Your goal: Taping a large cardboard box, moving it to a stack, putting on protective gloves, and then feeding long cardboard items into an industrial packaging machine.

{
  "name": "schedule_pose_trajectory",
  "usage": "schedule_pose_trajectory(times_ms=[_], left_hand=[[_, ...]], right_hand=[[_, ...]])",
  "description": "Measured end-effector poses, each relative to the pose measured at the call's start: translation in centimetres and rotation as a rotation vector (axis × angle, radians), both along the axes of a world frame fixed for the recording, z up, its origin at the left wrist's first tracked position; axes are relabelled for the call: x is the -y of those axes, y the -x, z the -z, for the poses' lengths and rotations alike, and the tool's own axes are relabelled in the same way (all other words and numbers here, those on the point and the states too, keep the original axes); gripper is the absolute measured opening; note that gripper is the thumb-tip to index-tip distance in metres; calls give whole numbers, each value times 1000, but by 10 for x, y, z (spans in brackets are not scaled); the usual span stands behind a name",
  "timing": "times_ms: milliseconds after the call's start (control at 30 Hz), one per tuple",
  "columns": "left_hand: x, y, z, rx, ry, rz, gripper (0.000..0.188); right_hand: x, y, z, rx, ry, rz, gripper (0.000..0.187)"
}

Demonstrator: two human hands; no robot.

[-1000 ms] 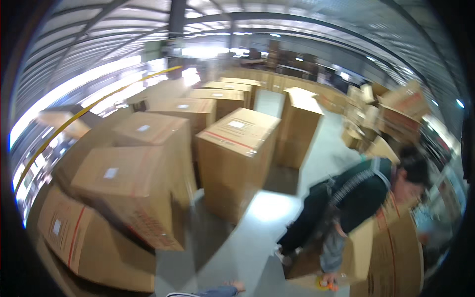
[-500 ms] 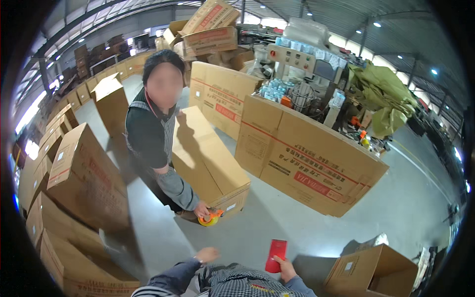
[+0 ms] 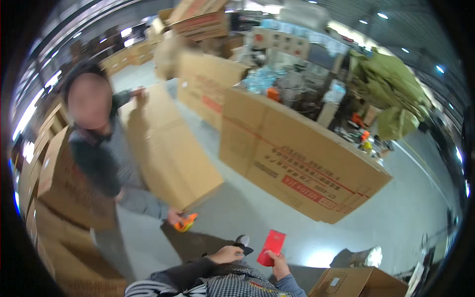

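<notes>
The person's right hand (image 3: 280, 266) is closed on the near end of a red flat object (image 3: 271, 246), thumb on its upper face; the object is held above the floor, in front of the body. The left hand (image 3: 226, 254) is at the front of the checkered apron (image 3: 230, 285), fingers partly curled; whether it grasps anything cannot be told. An open-topped carton (image 3: 336, 284) stands at the lower right. Beyond the hands, at left, a co-worker (image 3: 123, 163) leans beside a long carton (image 3: 173, 151), one hand gripping an orange-and-yellow tape dispenser (image 3: 186, 222) near its close end. To the right, a large flattened carton (image 3: 297, 153) stands on edge. Behind it are a cluttered machine with a control panel (image 3: 281, 41) and an olive-green sheet (image 3: 383, 91). Stacked cartons (image 3: 202, 25), blurred, lie farther back.
</notes>
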State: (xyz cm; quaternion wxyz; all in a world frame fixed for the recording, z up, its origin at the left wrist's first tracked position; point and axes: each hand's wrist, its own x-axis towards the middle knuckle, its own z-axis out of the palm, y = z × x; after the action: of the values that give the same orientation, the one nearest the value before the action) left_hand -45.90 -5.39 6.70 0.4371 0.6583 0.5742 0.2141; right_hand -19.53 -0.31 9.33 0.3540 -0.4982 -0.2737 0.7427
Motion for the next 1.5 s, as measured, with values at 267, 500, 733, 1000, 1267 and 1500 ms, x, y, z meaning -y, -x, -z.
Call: schedule_pose_trajectory(times_ms=[267, 500, 733, 1000, 1267, 1500], left_hand=[[-196, -12, -12, -2, 208, 137, 43], [-388, -35, -47, 9, 58, 14, 37], [-426, -38, -55, -48, 255, -188, 41], [-538, 69, -159, 1211, -209, -1257, 79], [-529, 239, -477, 670, -1118, -1489, 47], [-549, 149, -245, 564, -368, -966, 30]], right_hand=[[-175, -35, -55, 112, -26, 116, 37], [-336, -124, -78, 336, -298, 411, 35], [-542, -171, -149, 661, -594, 220, 38], [-718, -293, -123, 920, -938, 201, 71], [-786, -288, -135, 779, -953, 151, 69], [-807, -319, -112, 759, -932, 231, 58]])
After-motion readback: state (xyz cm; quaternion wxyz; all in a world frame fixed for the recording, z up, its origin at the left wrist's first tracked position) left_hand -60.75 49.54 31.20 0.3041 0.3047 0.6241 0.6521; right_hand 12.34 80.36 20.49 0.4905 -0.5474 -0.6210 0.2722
